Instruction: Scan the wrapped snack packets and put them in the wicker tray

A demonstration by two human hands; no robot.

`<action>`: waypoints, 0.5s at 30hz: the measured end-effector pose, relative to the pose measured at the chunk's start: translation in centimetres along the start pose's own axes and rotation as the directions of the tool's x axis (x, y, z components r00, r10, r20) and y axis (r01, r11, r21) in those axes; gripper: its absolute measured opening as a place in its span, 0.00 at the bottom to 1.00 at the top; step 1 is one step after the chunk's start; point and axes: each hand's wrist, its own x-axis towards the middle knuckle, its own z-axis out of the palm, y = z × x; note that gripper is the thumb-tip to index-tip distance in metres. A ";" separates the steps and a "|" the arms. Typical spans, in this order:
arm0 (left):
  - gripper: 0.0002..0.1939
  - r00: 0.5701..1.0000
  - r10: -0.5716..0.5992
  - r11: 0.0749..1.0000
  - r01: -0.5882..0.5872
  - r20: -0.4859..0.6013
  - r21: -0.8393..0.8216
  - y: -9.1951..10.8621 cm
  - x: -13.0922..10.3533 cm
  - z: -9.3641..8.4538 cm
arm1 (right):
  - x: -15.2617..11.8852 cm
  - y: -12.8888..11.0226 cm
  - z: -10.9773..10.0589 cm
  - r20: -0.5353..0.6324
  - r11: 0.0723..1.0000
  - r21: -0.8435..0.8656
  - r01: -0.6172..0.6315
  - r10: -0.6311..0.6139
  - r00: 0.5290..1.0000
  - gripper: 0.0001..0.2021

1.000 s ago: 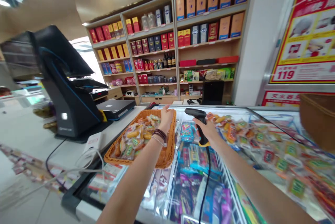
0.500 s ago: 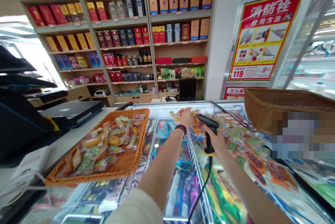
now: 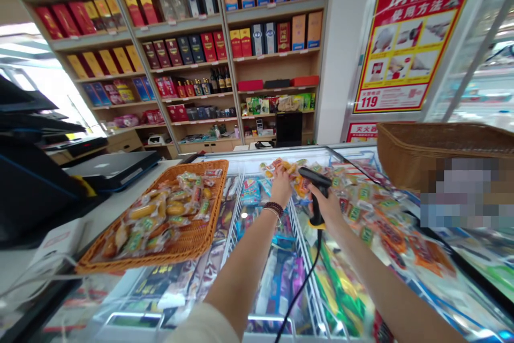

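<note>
My left hand (image 3: 281,189), with a beaded bracelet at the wrist, is closed on a clear-wrapped snack packet (image 3: 277,164) at the far side of the freezer's glass top. Its fingertips are partly hidden among the packets. My right hand (image 3: 330,205) is wrapped round the grip of a black and yellow barcode scanner (image 3: 315,178). The scanner's head points left, toward the packets by my left hand, and its cable (image 3: 300,292) runs down toward me. More wrapped snack packets (image 3: 363,193) lie spread over the glass to the right.
An orange wicker tray (image 3: 193,249) holding several wrapped snacks stands on the left. A brown wicker basket (image 3: 405,158) is at the right. Below the glass, white wire baskets (image 3: 299,238) hold frozen goods. A flat black device (image 3: 116,169) sits on the left counter; shelves of boxes stand behind.
My left hand has drawn slightly back toward me, its fingers now showing at the packet. The scanner has shifted slightly left in my right hand. The head view has tilted a little.
</note>
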 end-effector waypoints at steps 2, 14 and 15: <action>0.15 0.999 0.010 1.000 -0.010 -0.034 0.025 -0.1 -1.0 -0.6 | 0.0 0.0 -0.1 -0.013 1.000 0.014 -0.009 0.009 1.000 0.19; 0.14 0.853 -0.383 0.918 0.393 -0.354 -0.048 0.5 -3.4 -3.8 | 0.0 0.0 -0.1 -0.011 0.999 0.037 0.013 -0.012 1.000 0.17; 0.15 0.847 -0.398 0.914 0.400 -0.352 -0.073 0.7 -3.7 -3.7 | 0.0 0.0 -0.1 -0.017 0.999 0.044 0.010 -0.010 1.000 0.18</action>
